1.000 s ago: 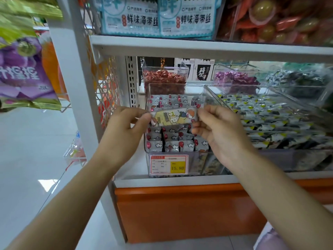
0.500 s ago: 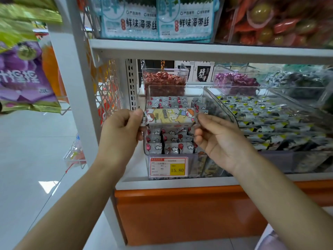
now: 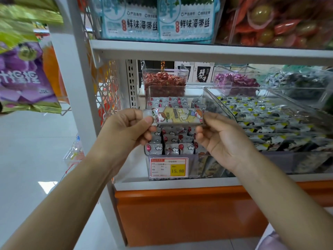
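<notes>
Pinching the yellow cartoon-printed plastic snack packet (image 3: 177, 115) by its ends, left hand (image 3: 126, 129) and right hand (image 3: 221, 139) held it over the near clear plastic bin (image 3: 148, 98), seemingly not yet placed.

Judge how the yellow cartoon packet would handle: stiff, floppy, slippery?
Probably fairly stiff: the yellow cartoon packet spans straight between the left hand and right hand without sagging. Likely light, since fingertip pinches carry it. Its glossy wrapper may be slippery.

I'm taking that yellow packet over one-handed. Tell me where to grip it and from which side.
Probably grip the yellow packet across its bare middle, coming from above. It lies level and is long and narrow, so a grip spans its short width; the left hand and right hand pinch its two ends.
</notes>
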Demonstrator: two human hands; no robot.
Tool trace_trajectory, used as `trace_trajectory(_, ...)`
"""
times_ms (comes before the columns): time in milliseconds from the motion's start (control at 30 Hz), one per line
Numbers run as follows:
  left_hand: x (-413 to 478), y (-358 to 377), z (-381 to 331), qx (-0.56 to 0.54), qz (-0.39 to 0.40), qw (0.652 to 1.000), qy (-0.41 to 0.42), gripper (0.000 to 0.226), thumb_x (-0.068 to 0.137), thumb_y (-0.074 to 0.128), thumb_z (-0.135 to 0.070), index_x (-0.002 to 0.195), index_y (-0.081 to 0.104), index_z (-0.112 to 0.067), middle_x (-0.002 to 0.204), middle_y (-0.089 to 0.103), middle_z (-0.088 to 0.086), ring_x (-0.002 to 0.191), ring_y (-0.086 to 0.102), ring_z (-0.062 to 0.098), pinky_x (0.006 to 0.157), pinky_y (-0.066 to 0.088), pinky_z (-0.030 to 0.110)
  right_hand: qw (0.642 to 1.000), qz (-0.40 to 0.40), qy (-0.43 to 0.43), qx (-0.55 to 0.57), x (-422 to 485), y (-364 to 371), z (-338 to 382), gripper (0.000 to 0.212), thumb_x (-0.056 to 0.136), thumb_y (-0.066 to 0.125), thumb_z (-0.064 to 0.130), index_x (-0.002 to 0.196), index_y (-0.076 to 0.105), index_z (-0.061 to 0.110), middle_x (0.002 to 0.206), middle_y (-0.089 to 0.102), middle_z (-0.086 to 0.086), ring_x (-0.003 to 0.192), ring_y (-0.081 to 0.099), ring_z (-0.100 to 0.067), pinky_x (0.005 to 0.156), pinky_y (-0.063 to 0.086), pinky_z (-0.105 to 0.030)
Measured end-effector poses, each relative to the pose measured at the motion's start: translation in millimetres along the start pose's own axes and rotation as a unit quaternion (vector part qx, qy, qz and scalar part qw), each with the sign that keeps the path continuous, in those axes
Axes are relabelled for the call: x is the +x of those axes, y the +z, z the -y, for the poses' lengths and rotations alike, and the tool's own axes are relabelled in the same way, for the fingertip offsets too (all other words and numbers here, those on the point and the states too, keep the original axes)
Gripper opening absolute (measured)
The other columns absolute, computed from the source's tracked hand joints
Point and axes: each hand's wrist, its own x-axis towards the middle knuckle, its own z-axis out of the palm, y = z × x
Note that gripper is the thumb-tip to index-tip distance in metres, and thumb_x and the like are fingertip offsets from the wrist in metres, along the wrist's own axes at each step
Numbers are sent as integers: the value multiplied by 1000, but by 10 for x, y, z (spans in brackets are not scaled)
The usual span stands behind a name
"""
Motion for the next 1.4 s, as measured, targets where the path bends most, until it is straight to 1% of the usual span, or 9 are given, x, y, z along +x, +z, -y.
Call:
trace_trajectory(133, -16, -3, -18, 78, -12, 996, 46, 14, 91, 53, -7, 78, 60, -8, 61, 65, -2, 52, 58, 5, 48, 45, 14, 995, 25, -52, -83, -37, -4, 5, 13, 90, 56, 16, 80, 58, 8, 63, 62, -6, 55, 64, -17, 47, 51, -23)
trace_trajectory(300, -20, -8, -43, 69, -25, 996, 47, 12, 90, 56, -12, 81, 63, -12, 70, 66, 1, 64, 64, 9, 54, 49, 15, 981, 53, -96, -159, -38, -30, -6, 7, 90, 54, 1, 89, 56, 7, 76, 58, -7, 60, 66, -17, 56, 55, -25)
trace_trajectory(467, -7, -6, -59, 72, -28, 997, 27, 16, 94, 50, -9, 99, 65, -14, 88, 70, 3, 76, 68, 14, 62, 54, 19, 960, 59, -122, -245, -18, -50, -35, 21, 91, 52, -3, 103, 62, 11, 108, 61, -9, 71, 69, -16, 74, 58, -34)
trace_trajectory(633, -20, 24, -60, 139, -7, 989, 49, 32, 96, 43, -5, 122, 60, -12, 105, 68, 6, 83, 68, 11, 74, 56, 22, 959, 46, -140, -243, -28, -28, -45, 12, 88, 60, 6, 94, 70, 10, 97, 69, -8, 78, 71, -18, 71, 59, -30)
trace_trajectory(767, -39, 35, -75, 167, 5, 983, 79, 34, 92, 46, -1, 117, 64, -15, 96, 70, -3, 78, 67, 5, 70, 53, 14, 959, 27, -147, -241, -39, -23, -41, 8, 85, 63, 7, 80, 69, 9, 80, 68, -1, 70, 69, -13, 63, 59, -29)
trace_trajectory(967, -63, 45, -62, 249, 25, 963, 103, 42, 83, 53, 0, 101, 63, -38, 104, 66, -11, 90, 65, 9, 69, 50, 9, 945, 4, -170, -279, -46, -22, -28, 23, 87, 62, 9, 66, 65, 15, 79, 67, -4, 78, 66, -23, 58, 57, -29)
trace_trajectory(1100, -52, 40, -76, 228, 30, 970, 81, 34, 84, 55, -4, 93, 66, -35, 92, 69, -5, 81, 65, 9, 65, 54, 15, 907, -11, -212, -364, -60, -25, -30, 19, 89, 60, 16, 71, 65, 18, 77, 66, -6, 80, 65, -25, 71, 57, -41)
trace_trajectory(1233, -58, 59, -88, 243, 15, 965, 100, 5, 81, 61, -27, 80, 65, -27, 72, 66, -3, 63, 59, 4, 55, 50, 16, 877, 13, -243, -414, -102, 7, -44, 16, 90, 59, 18, 75, 62, 23, 76, 65, 2, 69, 59, -5, 65, 51, -21)
trace_trajectory(1400, -18, 9, -119, 294, 8, 948, 121, 20, 85, 61, -27, 66, 64, -20, 58, 61, -11, 51, 51, -2, 50, 39, 8, 872, 34, -252, -418, -111, 15, -44, 13, 90, 59, 15, 78, 62, 21, 74, 60, 11, 64, 55, 8, 62, 43, -7)
